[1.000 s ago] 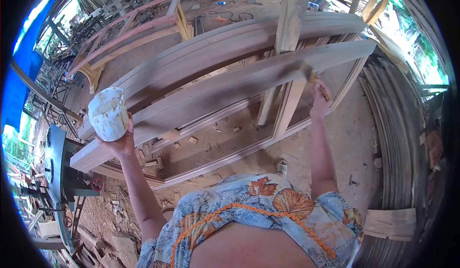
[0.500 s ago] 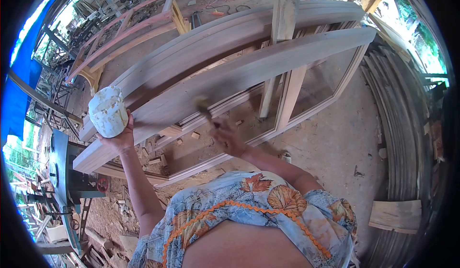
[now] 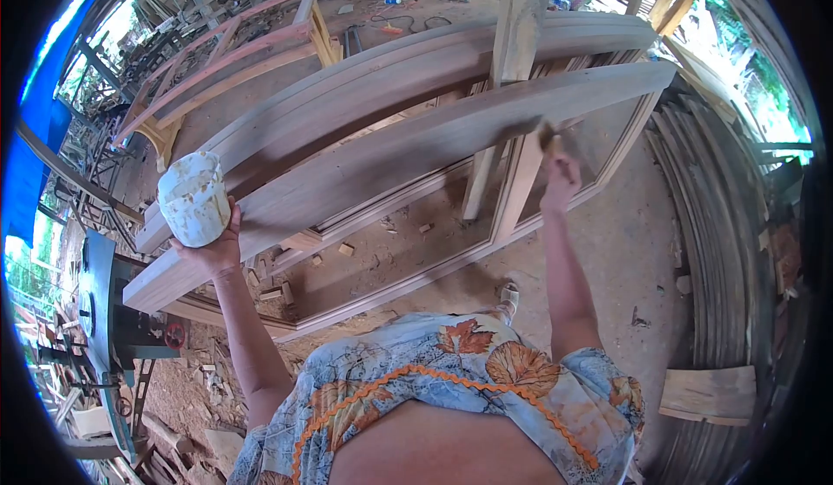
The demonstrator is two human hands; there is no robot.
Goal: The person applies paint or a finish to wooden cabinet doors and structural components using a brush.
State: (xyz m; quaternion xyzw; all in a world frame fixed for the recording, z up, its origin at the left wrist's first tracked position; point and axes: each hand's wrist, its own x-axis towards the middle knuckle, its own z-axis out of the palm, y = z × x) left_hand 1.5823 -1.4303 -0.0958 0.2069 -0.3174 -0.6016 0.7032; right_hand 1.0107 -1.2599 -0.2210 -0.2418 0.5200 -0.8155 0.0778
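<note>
My left hand (image 3: 217, 249) grips a white, stained plastic container (image 3: 194, 200) over the left end of a wooden frame. In my right hand (image 3: 562, 181) is a paintbrush (image 3: 547, 138), its bristles up at the lower edge of the long top beam (image 3: 390, 151), right of the middle. That beam is smooth, greyish brown and slightly curved. Below it the wooden frame (image 3: 519, 181) has upright bars and a bottom rail. A second curved beam (image 3: 347, 77) runs behind it.
A post (image 3: 518, 29) rises between the beams. Behind stands a pinkish wooden frame (image 3: 226, 68). Long boards (image 3: 707, 225) are stacked at the right, and a dark metal machine (image 3: 113, 329) stands at the left. Wood scraps and sawdust cover the floor (image 3: 200, 381).
My right hand has swept the paintbrush rightward and away from me along the beam, straightening the arm. My left hand with the container has barely moved.
</note>
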